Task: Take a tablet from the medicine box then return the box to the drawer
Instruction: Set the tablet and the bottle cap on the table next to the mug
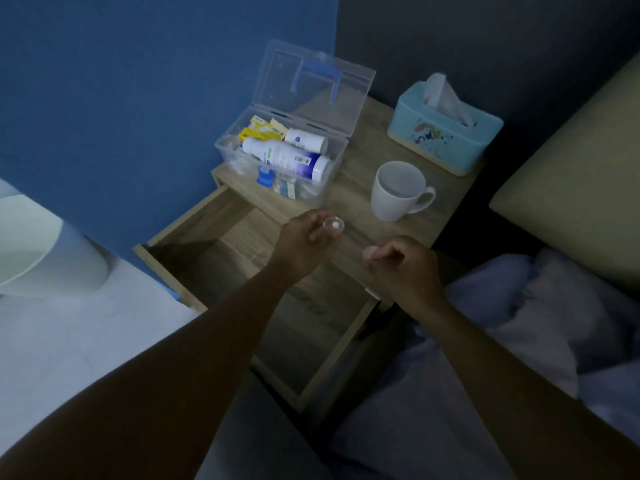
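The clear plastic medicine box [341, 154] stands on the wooden nightstand [360, 136] with its lid [311, 84] swung up; white bottles and small packets lie inside. Below it the drawer [207, 233] is pulled out, and I see nothing in it. My left hand [303, 242] hovers over the nightstand's front edge, fingers shut on a small clear round cap [333, 226] with a white tablet in it. To its right, my right hand [407, 268] is curled, pinching a small pale pinkish piece [368, 253] that I cannot identify.
A white mug [398, 192] stands right of the box, with a teal tissue box [443, 133] behind it. A beige pillow [571, 188] and a crumpled blanket [519, 306] lie at the right. A white rounded object [38, 244] sits on the floor at the left.
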A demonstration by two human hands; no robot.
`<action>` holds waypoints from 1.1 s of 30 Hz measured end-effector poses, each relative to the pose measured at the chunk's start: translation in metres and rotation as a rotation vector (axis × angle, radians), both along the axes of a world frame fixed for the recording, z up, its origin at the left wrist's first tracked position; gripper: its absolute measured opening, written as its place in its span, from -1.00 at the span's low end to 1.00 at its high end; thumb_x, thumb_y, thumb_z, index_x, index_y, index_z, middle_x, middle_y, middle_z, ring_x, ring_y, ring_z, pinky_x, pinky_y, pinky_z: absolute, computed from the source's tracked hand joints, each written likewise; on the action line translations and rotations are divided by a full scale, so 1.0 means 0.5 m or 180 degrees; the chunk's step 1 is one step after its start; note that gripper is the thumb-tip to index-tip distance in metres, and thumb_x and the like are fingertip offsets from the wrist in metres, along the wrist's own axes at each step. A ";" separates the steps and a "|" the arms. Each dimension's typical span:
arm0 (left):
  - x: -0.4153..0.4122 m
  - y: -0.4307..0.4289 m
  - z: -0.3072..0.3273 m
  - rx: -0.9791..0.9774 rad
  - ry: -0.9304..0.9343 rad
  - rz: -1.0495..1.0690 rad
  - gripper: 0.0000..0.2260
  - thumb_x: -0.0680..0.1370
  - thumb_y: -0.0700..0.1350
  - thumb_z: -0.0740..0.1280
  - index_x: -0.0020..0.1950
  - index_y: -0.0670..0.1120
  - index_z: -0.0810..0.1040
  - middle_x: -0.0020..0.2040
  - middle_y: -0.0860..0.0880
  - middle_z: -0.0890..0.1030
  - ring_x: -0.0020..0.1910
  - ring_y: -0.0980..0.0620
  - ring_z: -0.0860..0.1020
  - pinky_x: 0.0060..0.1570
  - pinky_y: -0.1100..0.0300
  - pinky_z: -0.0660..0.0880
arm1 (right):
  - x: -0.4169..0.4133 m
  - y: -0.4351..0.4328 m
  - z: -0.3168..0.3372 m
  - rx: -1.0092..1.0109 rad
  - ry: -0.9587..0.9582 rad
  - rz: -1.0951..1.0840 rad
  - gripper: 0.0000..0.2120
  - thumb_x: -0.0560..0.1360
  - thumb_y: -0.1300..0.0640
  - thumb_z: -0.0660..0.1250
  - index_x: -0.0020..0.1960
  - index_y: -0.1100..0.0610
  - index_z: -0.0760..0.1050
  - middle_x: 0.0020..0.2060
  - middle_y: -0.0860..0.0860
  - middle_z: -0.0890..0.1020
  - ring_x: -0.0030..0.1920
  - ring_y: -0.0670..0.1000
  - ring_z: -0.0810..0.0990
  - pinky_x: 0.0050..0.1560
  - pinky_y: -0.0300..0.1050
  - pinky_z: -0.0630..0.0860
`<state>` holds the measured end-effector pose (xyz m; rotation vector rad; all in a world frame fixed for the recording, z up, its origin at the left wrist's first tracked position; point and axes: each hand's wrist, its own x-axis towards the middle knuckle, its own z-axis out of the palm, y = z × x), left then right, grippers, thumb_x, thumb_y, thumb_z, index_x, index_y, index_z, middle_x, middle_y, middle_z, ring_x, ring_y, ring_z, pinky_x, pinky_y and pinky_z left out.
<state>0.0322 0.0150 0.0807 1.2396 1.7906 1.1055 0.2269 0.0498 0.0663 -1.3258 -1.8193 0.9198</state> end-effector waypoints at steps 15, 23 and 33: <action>0.038 0.017 -0.055 -0.0269 0.0906 -0.0322 -0.68 0.57 0.04 0.30 0.28 -0.06 0.49 0.08 0.01 0.60 0.13 0.00 0.54 0.27 -0.09 0.44 | 0.022 -0.007 -0.067 -0.0159 -0.0210 0.0071 -0.66 0.41 0.18 0.47 0.10 -0.14 0.57 -0.03 -0.09 0.69 -0.03 -0.10 0.65 -0.01 -0.18 0.59; 0.013 -0.008 -0.049 -0.0082 0.1265 -0.0731 -0.50 0.52 -0.14 0.39 0.44 -0.13 0.39 0.40 -0.14 0.46 0.43 -0.09 0.37 0.44 -0.09 0.30 | 0.037 -0.002 -0.039 -0.0216 -0.0157 0.0047 -0.53 0.35 0.14 0.55 0.23 0.00 0.56 0.04 -0.08 0.69 -0.04 -0.14 0.66 -0.02 -0.29 0.57; -0.053 -0.023 -0.039 -0.0865 0.2390 -0.1382 -0.38 0.57 -0.24 0.20 0.60 -0.19 0.03 0.62 -0.17 0.02 0.60 -0.14 -0.02 0.56 -0.01 0.04 | 0.001 0.107 0.102 0.1392 -0.0561 0.0038 -0.64 0.41 0.35 0.38 0.20 0.24 0.53 0.14 0.15 0.60 0.16 0.10 0.56 0.18 -0.27 0.40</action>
